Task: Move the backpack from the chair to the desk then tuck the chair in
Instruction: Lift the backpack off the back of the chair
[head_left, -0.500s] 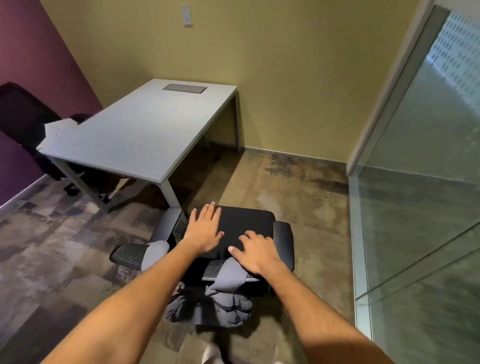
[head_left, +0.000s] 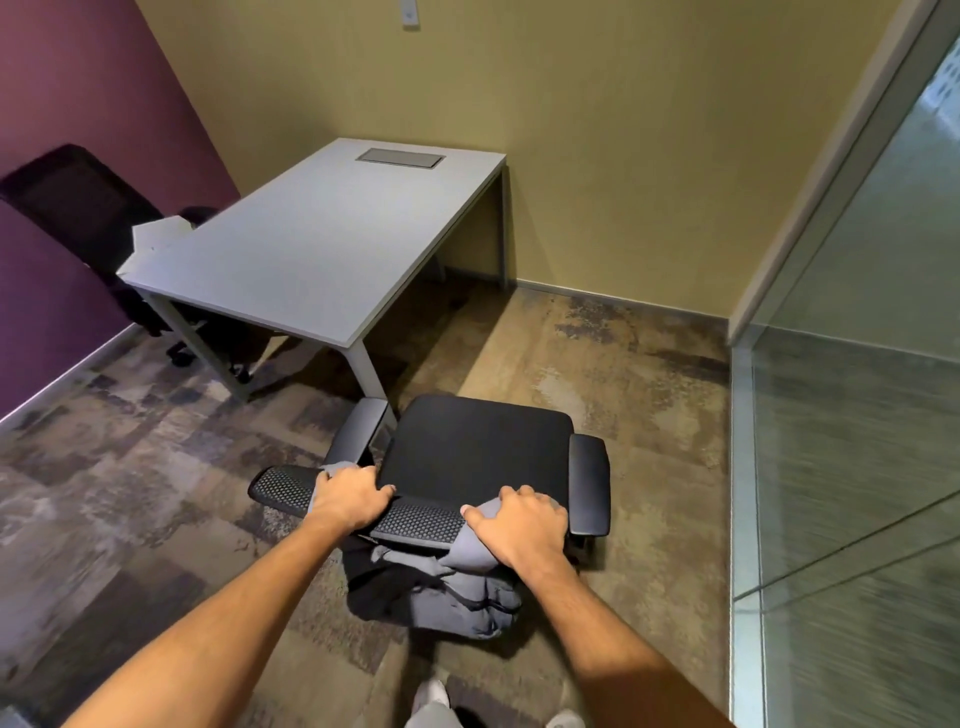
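Both hands gripping the chair (head_left: 475, 447) backrest top, left hand (head_left: 349, 497) and right hand (head_left: 521, 527) closed over grey backpack (head_left: 441, 592) straps, table (head_left: 311, 244) well ahead

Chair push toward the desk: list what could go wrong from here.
1. The chair faces the desk leg, so its left armrest may strike it.
2. The left hand and right hand press on a grey garment draped over the backrest; it may slip or drag down.
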